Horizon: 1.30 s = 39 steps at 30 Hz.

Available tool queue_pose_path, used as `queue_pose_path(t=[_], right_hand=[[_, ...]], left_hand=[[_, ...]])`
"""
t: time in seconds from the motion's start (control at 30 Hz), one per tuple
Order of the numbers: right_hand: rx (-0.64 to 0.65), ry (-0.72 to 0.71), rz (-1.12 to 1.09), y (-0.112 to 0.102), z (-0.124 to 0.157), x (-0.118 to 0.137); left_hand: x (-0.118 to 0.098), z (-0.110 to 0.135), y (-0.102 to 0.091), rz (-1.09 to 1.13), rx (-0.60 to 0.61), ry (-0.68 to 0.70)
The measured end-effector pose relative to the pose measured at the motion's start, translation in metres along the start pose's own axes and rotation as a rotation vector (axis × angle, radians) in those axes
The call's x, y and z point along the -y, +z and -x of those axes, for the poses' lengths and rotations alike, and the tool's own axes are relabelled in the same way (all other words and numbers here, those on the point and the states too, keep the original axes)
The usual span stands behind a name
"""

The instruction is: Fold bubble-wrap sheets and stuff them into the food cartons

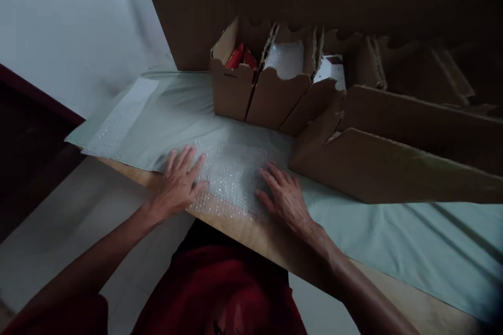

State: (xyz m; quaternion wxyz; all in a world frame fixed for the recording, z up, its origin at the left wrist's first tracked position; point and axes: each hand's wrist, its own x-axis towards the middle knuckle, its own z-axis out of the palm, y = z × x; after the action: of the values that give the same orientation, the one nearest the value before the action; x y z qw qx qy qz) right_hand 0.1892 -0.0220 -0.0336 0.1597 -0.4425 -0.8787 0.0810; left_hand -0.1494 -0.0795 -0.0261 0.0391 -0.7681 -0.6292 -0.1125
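A clear sheet of bubble wrap (231,175) lies flat at the front edge of the table, in the middle of the head view. My left hand (181,180) rests at its left side, fingers spread and thumb over the sheet. At the right side of the sheet is my right hand (283,193), its fingers stretched out and apart. Neither hand grips anything. A second strip of bubble wrap (121,115) lies on the cloth to the left, away from both hands.
Cardboard bins (231,89) stand in a row behind the sheet, holding red packets (238,57), bubble wrap pieces (286,57) and a white box (332,69). A larger open carton (393,167) is at right. Pale green cloth (184,99) covers the wooden table (251,233).
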Motion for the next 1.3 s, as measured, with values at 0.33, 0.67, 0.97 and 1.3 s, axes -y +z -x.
queue_pose_path(t=[0.33, 0.67, 0.97, 1.3], right_hand=[[0.061, -0.150, -0.037, 0.005, 0.022, 0.003], [-0.026, -0.086, -0.155, -0.013, 0.060, 0.002], [0.120, -0.013, -0.419, -0.037, 0.059, 0.025], [0.212, 0.082, -0.746, -0.051, 0.047, 0.006]], left_hand=[[-0.049, 0.021, 0.004, 0.129, 0.178, 0.357], [-0.049, 0.051, 0.006, 0.164, 0.103, 0.451], [-0.039, 0.041, -0.012, 0.361, 0.138, 0.432], [-0.035, 0.005, -0.037, 0.663, 0.208, 0.266]])
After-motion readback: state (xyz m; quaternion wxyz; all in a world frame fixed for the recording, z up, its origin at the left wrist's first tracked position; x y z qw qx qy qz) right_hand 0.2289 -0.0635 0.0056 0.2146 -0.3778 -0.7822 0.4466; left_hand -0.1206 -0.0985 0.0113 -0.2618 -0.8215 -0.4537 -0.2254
